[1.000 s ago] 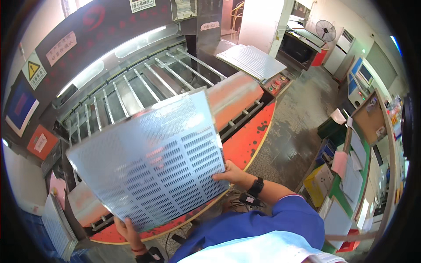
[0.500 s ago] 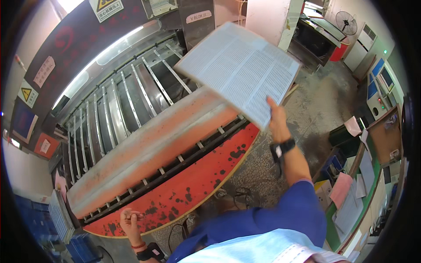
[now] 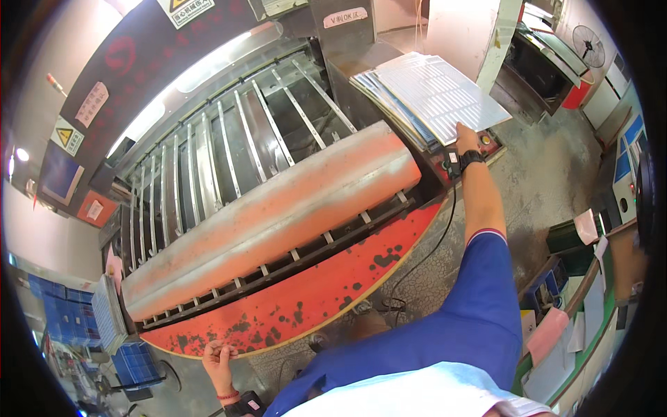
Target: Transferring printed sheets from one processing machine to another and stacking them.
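At the far right of the machine, a thin white slotted panel (image 3: 441, 87) lies on a stack of similar panels (image 3: 389, 97), a little askew to them. My right hand (image 3: 467, 138) grips the panel's near corner, with a finger on its top face; the underside of the grip is hidden. Down at the lower left, my left hand (image 3: 219, 354) has its fingers curled in toward the thumb, and nothing shows in them. It is closest to the rounded front edge of the red table (image 3: 292, 316), which has dark worn spots.
Behind the red table, a long orange-and-grey cover (image 3: 278, 219) fronts the machine's metal bars (image 3: 226, 149). Beside the right hand sits a control box with buttons (image 3: 484, 140). A black cable (image 3: 431, 254) hangs to the floor. Another panel stack (image 3: 109, 316) stands at left, a paper-strewn desk (image 3: 580, 333) at right.
The panel in my right hand has come down from mid-air over the machine, away to the right, onto the stack. My left hand stays low, its fingers still curled. The view has shifted.
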Tool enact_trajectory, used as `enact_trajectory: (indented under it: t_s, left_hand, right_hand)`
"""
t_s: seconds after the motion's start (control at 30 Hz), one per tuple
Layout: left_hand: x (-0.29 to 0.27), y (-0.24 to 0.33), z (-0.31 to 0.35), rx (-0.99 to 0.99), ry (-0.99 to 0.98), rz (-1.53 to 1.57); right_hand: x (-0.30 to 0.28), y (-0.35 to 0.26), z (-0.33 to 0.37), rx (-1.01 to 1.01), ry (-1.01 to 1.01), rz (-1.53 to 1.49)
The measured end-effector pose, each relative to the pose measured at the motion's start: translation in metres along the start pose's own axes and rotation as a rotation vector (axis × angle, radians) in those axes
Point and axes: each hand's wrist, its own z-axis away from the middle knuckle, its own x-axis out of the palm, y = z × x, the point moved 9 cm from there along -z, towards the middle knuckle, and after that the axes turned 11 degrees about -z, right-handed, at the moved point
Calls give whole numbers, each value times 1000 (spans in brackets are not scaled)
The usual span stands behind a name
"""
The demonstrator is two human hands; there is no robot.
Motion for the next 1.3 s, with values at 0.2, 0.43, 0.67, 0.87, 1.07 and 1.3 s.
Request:
enact_trajectory:
  t_s: [0.2, 0.43, 0.67, 0.87, 1.07, 1.3]
  left_hand:
    - [20, -6, -12, -21, -53, -5]
    - [24, -16, -16, -42, -97, -29]
    - [29, -17, -13, -90, -83, -14]
    - [28, -22, -9, -100, -47, 15]
    - [38, -28, -13, -94, -85, 24]
    - [50, -31, -15, -143, -103, 30]
  right_hand:
    - [-18, -4, -17, 85, 22, -162]
    - [-15, -8, -13, 76, 33, -30]
    - [-13, -11, -13, -73, 114, -202]
    - [48, 52, 10, 756, 423, -1658]
    - [70, 52, 8, 809, 357, -1405]
    - [87, 39, -18, 882, 139, -1397]
